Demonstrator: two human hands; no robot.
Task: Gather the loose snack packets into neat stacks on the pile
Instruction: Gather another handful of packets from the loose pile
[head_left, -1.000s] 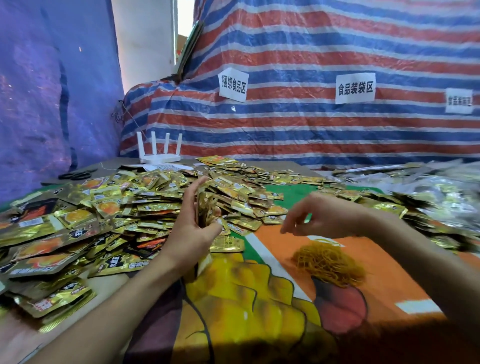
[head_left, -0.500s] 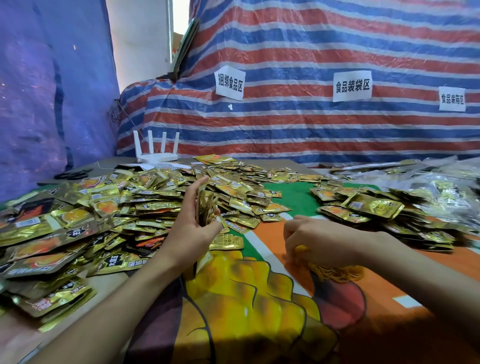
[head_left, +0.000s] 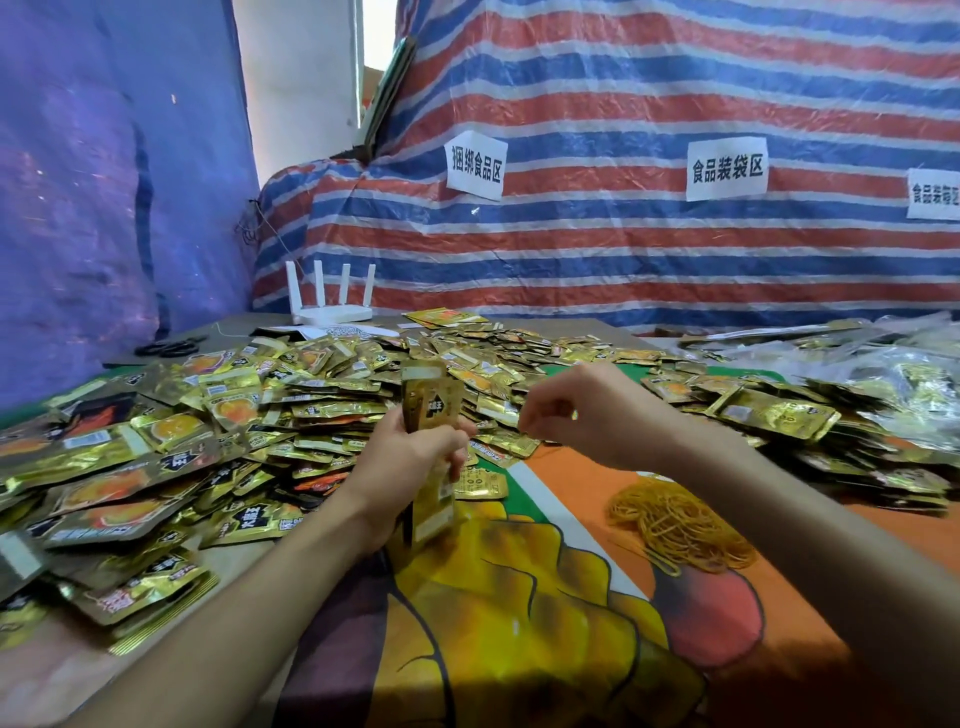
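From the head camera, the left hand (head_left: 410, 457) is wrapped round a small stack of gold snack packets (head_left: 430, 402), thumb on the near side and fingers curled behind. It holds them on edge, just above the colourful printed mat (head_left: 519, 623).

The right hand (head_left: 592, 410) hovers just to the right of the stack, apart from it. Its fingers are curled and its thumb and forefinger tips are drawn together. Whether they pinch anything I cannot tell.

Below that hand a tangle of yellow rubber bands (head_left: 680, 525) lies on the mat.

The big loose pile of packets (head_left: 218, 415) spreads over the left and far side of the table. A smaller heap (head_left: 779, 415) lies to the right, beside clear plastic bags (head_left: 909, 374).

At the back stand a white router (head_left: 332, 309) and black scissors (head_left: 169, 347). Behind them hangs a striped tarp (head_left: 623, 93) carrying paper signs (head_left: 727, 169).
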